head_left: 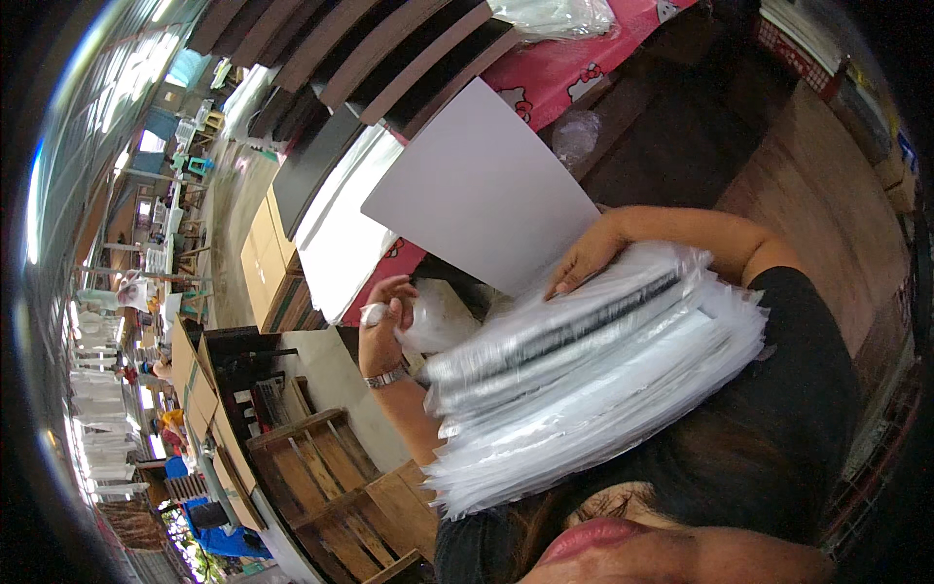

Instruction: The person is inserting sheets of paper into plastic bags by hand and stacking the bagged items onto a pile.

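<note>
A thick stack of flat, see-through plastic sleeves [584, 380] leans against my body, with white and dark edges showing inside. My right hand [589, 251] lies over its upper face, fingers stretched out and pointing down toward the left. Beyond that hand a large white board [486, 185] stands tilted, its lower edge close to the stack. At the stack's left end my left hand [387, 316], a watch on its wrist, has curled fingers around a loose see-through plastic bag [438, 316]. A white band circles one finger. The stack hides part of the left forearm.
Dark boards [389, 58] are piled at the top, above white sheets [341, 234]. Pink patterned cloth [584, 68] covers a surface there. Cardboard boxes [268, 253] and a wooden pallet [326, 467] stand at the left. Work tables and people fill the far left.
</note>
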Available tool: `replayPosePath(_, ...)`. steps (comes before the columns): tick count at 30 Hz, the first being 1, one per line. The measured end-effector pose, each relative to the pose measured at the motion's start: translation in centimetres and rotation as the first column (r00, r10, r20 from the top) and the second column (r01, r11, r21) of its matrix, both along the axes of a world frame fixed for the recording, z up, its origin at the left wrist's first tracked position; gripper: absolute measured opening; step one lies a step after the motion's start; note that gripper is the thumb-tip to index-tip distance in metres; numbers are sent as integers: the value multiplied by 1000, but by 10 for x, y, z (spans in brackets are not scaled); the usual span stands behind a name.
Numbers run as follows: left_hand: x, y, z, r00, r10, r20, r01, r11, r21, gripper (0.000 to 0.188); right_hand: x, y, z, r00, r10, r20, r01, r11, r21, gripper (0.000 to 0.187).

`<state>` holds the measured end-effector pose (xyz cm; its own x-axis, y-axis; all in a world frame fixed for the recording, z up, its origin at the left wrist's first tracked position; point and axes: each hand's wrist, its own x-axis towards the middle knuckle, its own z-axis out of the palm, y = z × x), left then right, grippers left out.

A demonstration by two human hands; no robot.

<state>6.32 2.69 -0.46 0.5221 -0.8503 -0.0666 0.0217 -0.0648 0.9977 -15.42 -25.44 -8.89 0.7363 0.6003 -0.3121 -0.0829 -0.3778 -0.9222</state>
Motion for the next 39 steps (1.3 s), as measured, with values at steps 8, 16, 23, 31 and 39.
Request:
replayPosePath(8, -36, -71, 30, 983, -179, -44, 124, 822, -556, 35, 55, -25, 7, 805, -47, 591, 348, 845, -406, 61)
replayPosePath(16, -62, -94, 54, 972, -128, -198, -30, 766, -642, 51, 70, -5, 127, 637, -719, 277, 520, 667, 534, 53)
replayPosePath(23, -59, -94, 37, 922, 387, 8, -363, 871, -331, 23, 83, 25, 121, 457, -743, 489, 597, 664, 450, 16)
replayPosePath(31, -71, -110, 40, 916, 388, -100, -388, 798, -461, 17, 81, 17, 125, 337, -776, 533, 690, 588, 422, 18)
replayPosePath(39, -66, -98, 23, 945, 290, -151, -326, 872, -366, 16, 86, 27, 125, 442, -878, 183, 534, 421, 733, 17)
